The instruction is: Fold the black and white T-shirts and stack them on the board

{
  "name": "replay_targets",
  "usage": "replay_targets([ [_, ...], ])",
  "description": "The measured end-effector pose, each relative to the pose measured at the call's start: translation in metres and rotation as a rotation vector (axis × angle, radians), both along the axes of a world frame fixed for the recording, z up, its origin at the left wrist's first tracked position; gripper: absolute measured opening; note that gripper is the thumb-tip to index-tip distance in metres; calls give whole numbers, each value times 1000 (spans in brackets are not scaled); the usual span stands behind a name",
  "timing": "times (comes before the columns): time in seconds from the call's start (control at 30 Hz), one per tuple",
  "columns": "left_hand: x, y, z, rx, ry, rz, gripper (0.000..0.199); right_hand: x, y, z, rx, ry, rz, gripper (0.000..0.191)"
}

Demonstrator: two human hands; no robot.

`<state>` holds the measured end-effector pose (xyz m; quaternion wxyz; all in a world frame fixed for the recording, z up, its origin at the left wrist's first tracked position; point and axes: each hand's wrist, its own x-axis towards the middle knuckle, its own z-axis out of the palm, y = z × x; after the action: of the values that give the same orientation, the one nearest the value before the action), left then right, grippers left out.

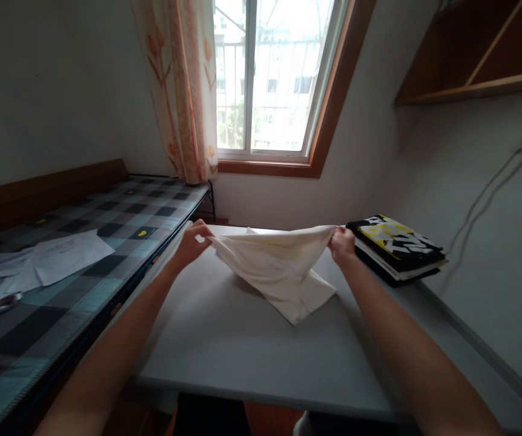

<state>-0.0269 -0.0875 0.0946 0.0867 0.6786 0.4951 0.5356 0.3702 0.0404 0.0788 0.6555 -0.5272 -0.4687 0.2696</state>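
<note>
A cream-white cloth [279,260] is stretched between my two hands above the grey table. My left hand [194,242] pinches its left corner. At the right, my right hand [343,243] is closed on the opposite corner. The upper edge is nearly straight and sags slightly in the middle. Below it, the cloth hangs in loose folds, and its lower points rest on the tabletop [261,357]. A faint yellowish patch shows near the upper edge. Part of the cloth lies behind the hanging part, so its full shape is hidden.
A black, yellow and white patterned item [395,242] lies stacked at the table's right back, beside the wall. On the left stands a bed with a checked cover [120,212], with papers [70,257] on it. A window [270,79] and a curtain [188,91] are behind.
</note>
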Motion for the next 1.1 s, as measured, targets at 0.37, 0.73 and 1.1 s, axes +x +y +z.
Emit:
replay_targets([
  [0.37, 46, 12, 17, -181, -123, -193, 37, -48, -51, 56, -54, 118, 520, 37],
  [0.73, 61, 16, 95, 292, -11, 107, 20, -61, -68, 105, 127, -111, 697, 33],
  [1.1, -43, -1, 13, -276, 712, 56, 59, 139, -25, 35, -336, -871, -260, 32],
])
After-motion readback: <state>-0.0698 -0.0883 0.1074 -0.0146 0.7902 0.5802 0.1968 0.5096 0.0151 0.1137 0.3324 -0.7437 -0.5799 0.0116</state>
